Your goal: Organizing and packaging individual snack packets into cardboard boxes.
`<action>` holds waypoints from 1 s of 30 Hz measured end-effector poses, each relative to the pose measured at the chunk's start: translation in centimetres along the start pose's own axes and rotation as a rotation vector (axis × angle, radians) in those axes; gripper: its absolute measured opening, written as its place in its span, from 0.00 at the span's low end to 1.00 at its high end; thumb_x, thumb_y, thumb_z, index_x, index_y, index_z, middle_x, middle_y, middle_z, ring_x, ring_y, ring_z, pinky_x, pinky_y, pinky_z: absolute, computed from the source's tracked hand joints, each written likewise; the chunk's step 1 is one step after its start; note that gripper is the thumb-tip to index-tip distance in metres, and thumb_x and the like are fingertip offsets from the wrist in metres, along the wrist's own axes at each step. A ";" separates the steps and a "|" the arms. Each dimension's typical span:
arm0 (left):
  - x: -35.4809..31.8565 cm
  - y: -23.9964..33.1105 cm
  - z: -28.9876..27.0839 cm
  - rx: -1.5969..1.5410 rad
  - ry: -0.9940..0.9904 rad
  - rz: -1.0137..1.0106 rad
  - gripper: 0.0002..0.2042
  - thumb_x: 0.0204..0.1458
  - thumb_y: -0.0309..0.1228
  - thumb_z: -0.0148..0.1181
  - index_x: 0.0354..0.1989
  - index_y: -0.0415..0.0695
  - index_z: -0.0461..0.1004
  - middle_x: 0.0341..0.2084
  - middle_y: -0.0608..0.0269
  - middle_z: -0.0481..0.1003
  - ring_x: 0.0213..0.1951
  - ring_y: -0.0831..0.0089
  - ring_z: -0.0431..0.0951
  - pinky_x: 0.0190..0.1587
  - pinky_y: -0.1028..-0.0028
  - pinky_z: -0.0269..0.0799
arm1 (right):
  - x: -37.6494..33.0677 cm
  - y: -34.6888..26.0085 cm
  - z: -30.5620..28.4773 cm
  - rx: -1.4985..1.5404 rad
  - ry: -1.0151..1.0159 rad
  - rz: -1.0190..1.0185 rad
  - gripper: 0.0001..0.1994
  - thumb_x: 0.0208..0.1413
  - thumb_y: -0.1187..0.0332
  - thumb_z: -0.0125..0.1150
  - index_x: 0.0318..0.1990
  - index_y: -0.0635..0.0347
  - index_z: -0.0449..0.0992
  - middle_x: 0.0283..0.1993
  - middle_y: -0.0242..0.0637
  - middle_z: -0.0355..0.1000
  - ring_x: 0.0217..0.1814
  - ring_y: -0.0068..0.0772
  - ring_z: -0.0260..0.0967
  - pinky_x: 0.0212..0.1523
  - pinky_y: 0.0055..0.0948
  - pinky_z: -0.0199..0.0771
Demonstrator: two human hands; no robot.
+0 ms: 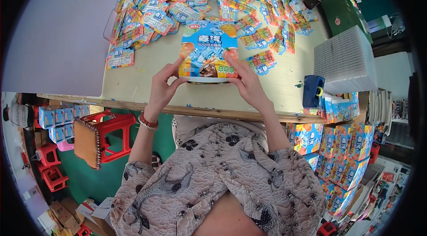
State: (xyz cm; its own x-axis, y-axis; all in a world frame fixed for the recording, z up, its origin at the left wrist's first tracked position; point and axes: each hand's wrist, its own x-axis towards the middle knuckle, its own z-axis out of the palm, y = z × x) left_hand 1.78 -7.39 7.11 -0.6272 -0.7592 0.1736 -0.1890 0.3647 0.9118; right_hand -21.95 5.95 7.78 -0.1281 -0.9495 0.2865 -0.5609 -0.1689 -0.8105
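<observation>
A blue, yellow and orange printed candy box [209,49] is held at the table's near side, its printed face toward me. My left hand [164,82] grips its lower left corner, thumb along the near edge and fingers at the side. At the lower right corner my right hand [250,84] pinches it the same way. Beyond the box spreads a heap of small colourful candy packets [187,11], several of them lying loose close to its right side. What the box contains is hidden.
A stack of clear plastic trays [344,60] stands at the table's right, beside a dark blue tape dispenser [313,91]. Stacked candy boxes [340,156] are below right. A red stool [118,136] with a brown cushion stands at left. The wooden table edge [178,108] runs before me.
</observation>
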 end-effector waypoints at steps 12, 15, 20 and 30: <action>-1.1 -2.5 0.9 0.418 0.101 0.389 0.15 0.43 0.20 0.67 0.41 0.41 0.77 0.27 0.62 0.73 0.28 0.69 0.73 0.29 0.72 0.70 | -2.9 2.5 2.2 -0.378 0.153 -0.148 0.22 0.50 0.82 0.58 0.53 0.52 0.74 0.30 0.37 0.61 0.28 0.34 0.64 0.29 0.32 0.68; -0.6 -2.5 0.0 0.515 0.009 0.455 0.14 0.42 0.21 0.68 0.40 0.42 0.77 0.26 0.64 0.72 0.31 0.68 0.73 0.32 0.70 0.70 | -3.0 3.0 2.2 -0.398 0.203 -0.203 0.22 0.46 0.84 0.58 0.49 0.51 0.77 0.29 0.35 0.62 0.28 0.32 0.64 0.27 0.30 0.67; 0.7 -2.3 -0.8 0.569 -0.072 0.577 0.14 0.41 0.22 0.69 0.39 0.43 0.77 0.33 0.63 0.74 0.39 0.63 0.73 0.40 0.67 0.71 | -3.4 4.2 2.7 -0.320 0.266 -0.235 0.25 0.41 0.86 0.59 0.48 0.49 0.79 0.31 0.34 0.64 0.32 0.33 0.65 0.32 0.30 0.67; 0.1 -2.8 0.1 0.508 -0.231 0.527 0.25 0.47 0.27 0.64 0.57 0.50 0.70 0.59 0.64 0.67 0.64 0.62 0.62 0.64 0.59 0.58 | -2.9 4.3 2.9 -0.276 0.164 -0.316 0.25 0.42 0.72 0.71 0.51 0.46 0.75 0.60 0.40 0.64 0.65 0.45 0.59 0.62 0.46 0.61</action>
State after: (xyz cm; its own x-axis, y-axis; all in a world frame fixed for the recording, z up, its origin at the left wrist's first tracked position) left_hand 2.14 -8.46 4.58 -0.8622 -0.3050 0.4044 -0.1106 0.8925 0.4373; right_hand -21.58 7.23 1.96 -0.0312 -0.8045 0.5932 -0.7877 -0.3455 -0.5101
